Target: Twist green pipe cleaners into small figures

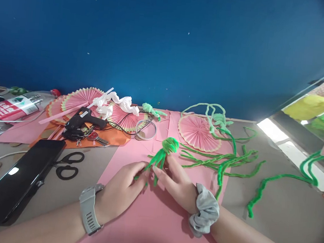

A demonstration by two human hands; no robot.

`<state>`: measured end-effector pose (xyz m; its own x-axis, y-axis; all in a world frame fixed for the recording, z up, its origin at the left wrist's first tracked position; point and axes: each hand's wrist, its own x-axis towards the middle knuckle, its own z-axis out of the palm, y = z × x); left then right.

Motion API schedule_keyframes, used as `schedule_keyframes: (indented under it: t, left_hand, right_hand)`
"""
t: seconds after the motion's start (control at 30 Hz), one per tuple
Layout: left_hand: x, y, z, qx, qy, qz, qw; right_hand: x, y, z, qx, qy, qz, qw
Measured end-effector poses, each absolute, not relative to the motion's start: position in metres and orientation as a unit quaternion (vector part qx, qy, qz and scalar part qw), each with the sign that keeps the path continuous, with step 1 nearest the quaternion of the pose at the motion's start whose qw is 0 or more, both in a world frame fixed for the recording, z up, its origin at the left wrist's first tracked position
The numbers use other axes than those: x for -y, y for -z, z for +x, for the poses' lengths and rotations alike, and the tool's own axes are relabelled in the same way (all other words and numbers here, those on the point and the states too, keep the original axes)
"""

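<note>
A: What are the hands on?

B: Both meet at the middle of the pink paper sheet. The left hand and the right hand pinch the same small bright green figure of twisted fuzzy pipe cleaner, fingertips closed on its lower strands while its looped head stands up toward twelve o'clock.

A: How will it handle?

B: My guess is very light, soft on the surface, with a wire core that bends and keeps its shape. It looks easy to crush out of form, so the thin strands near the base, where the fingers already are, seem the better hold, rather than the puffy loop.

A: What lies around?

B: At two o'clock, just beside the right hand, a heap of loose long green pipe cleaners sprawls over the sheet's edge; they could snag. At twelve to one o'clock lies a round pleated pink paper fan. At ten o'clock sit a black glue gun and, nearer, black-handled scissors; a black flat case lies at nine o'clock.

A: Room to move?

B: Open pink paper toward six o'clock, between the forearms. The blue wall closes the tabletop at twelve.
</note>
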<state>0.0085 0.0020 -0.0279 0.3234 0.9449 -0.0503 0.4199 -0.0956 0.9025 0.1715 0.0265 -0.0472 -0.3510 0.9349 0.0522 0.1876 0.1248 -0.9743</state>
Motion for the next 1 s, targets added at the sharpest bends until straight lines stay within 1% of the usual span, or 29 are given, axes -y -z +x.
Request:
schedule_keyframes:
  t: [0.1, 0.2, 0.27, 0.37, 0.5, 0.57, 0.77, 0.9, 1.0]
  left_hand:
    - [-0.001, 0.027, 0.009, -0.474, -0.275, 0.691, 0.471]
    - [0.002, 0.027, 0.010, -0.450, -0.301, 0.669, 0.510]
    - [0.002, 0.028, 0.011, -0.450, -0.311, 0.650, 0.527]
    - [0.001, 0.030, 0.012, -0.457, -0.282, 0.666, 0.517]
    - [-0.001, 0.031, 0.011, -0.462, -0.248, 0.695, 0.492]
    - [-0.001, 0.031, 0.010, -0.469, -0.233, 0.695, 0.492]
    - [-0.002, 0.027, 0.008, -0.457, -0.212, 0.666, 0.550]
    - [-0.002, 0.025, 0.010, -0.457, -0.227, 0.665, 0.545]
    - [0.000, 0.026, 0.011, -0.483, -0.243, 0.687, 0.486]
  right_hand:
    - [-0.028, 0.039, 0.173, 0.571, -0.584, -0.418, 0.397]
    - [-0.031, 0.034, 0.173, 0.532, -0.616, -0.419, 0.403]
    - [-0.032, 0.035, 0.173, 0.538, -0.617, -0.412, 0.400]
    - [-0.033, 0.039, 0.173, 0.568, -0.613, -0.393, 0.384]
    - [-0.036, 0.046, 0.174, 0.562, -0.572, -0.447, 0.397]
    - [-0.036, 0.049, 0.173, 0.537, -0.586, -0.456, 0.402]
    - [-0.033, 0.049, 0.168, 0.473, -0.636, -0.438, 0.423]
    - [-0.041, 0.050, 0.173, 0.475, -0.576, -0.477, 0.464]
    - [-0.048, 0.053, 0.178, 0.459, -0.546, -0.485, 0.506]
